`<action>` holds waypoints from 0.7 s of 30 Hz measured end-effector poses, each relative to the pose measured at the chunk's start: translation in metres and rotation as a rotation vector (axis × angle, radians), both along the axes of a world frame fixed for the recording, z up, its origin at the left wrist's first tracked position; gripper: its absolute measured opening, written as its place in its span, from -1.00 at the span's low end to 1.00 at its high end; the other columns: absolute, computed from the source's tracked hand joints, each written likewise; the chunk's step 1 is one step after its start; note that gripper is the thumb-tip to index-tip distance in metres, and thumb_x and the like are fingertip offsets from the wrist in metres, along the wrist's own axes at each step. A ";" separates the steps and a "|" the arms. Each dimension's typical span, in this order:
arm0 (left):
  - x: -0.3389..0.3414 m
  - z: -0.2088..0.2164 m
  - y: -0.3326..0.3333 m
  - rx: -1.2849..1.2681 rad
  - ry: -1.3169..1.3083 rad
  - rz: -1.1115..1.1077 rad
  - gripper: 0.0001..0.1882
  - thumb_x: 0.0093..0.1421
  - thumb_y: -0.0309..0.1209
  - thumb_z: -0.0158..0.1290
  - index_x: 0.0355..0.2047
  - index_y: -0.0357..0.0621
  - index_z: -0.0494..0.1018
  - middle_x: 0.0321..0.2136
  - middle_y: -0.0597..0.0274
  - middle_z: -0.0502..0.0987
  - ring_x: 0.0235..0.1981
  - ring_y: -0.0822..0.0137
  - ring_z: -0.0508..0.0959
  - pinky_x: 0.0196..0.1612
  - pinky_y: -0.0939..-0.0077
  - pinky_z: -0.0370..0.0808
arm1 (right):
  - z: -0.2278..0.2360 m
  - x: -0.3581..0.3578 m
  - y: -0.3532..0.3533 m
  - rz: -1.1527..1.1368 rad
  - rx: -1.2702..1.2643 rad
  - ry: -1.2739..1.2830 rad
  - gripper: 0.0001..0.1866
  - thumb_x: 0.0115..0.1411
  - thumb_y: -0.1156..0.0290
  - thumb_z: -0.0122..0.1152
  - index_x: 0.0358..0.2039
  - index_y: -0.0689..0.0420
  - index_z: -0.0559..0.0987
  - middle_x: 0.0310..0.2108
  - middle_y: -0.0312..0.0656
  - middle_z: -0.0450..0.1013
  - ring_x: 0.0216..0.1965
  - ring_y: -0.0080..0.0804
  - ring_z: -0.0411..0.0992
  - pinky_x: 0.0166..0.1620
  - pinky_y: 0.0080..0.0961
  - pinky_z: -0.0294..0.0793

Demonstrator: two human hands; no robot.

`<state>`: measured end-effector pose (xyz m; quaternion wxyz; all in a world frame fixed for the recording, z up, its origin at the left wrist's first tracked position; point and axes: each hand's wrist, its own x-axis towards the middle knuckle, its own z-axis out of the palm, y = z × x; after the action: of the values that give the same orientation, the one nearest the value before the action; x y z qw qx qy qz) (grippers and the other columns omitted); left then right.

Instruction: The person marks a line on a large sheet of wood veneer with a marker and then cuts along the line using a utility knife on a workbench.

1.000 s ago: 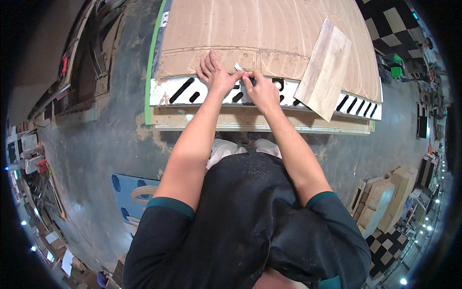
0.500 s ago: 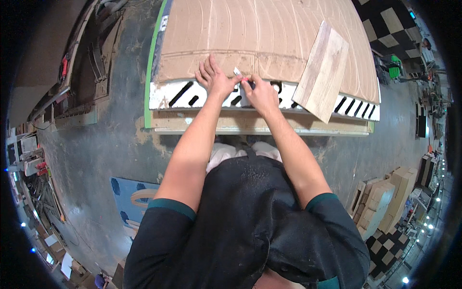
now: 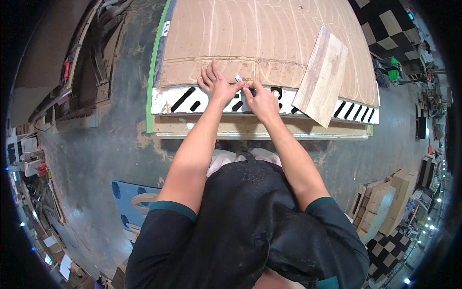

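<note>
My left hand (image 3: 219,88) lies on the near edge of a brown cardboard sheet (image 3: 231,43), fingers spread forward. Its thumb points right and meets a small red thing (image 3: 246,86) that my right hand (image 3: 263,103) pinches. My right fingers hide most of that item, so its kind is unclear. Just beyond it is a small whitish piece (image 3: 238,78). Beneath both hands runs a white strip with black slots (image 3: 166,101) along the sheet's near edge. A pale wood-grain plank (image 3: 322,74) lies aslant to the right, its lower end overhanging the strip.
A lower board edge (image 3: 211,132) juts toward me under the strip. A blue patterned panel (image 3: 125,202) lies at lower left on the grey floor (image 3: 106,154). Stacked cardboard boxes (image 3: 380,207) stand at right. At left is a large dark frame (image 3: 86,72).
The stack and both hands sit slightly lower in the picture. Both hands keep nearly the same pose around the red thing.
</note>
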<state>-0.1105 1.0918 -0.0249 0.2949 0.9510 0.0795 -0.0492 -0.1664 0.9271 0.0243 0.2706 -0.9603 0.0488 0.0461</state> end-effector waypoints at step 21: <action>0.009 -0.027 0.002 -0.071 -0.073 0.099 0.64 -0.01 0.33 0.50 0.67 -0.21 -0.37 0.66 -0.26 -0.18 0.70 -0.20 -0.37 0.59 -0.37 -0.55 | 0.003 0.020 0.009 -0.002 -0.024 0.009 -0.50 0.46 -0.17 0.21 0.02 0.00 0.70 -0.20 0.19 0.71 -0.07 0.30 0.67 -0.02 0.15 0.64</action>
<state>-0.1014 1.0934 -0.0518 0.3330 0.9360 0.1139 -0.0026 -0.1468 0.9361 0.0274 0.2591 -0.9632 0.0514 0.0496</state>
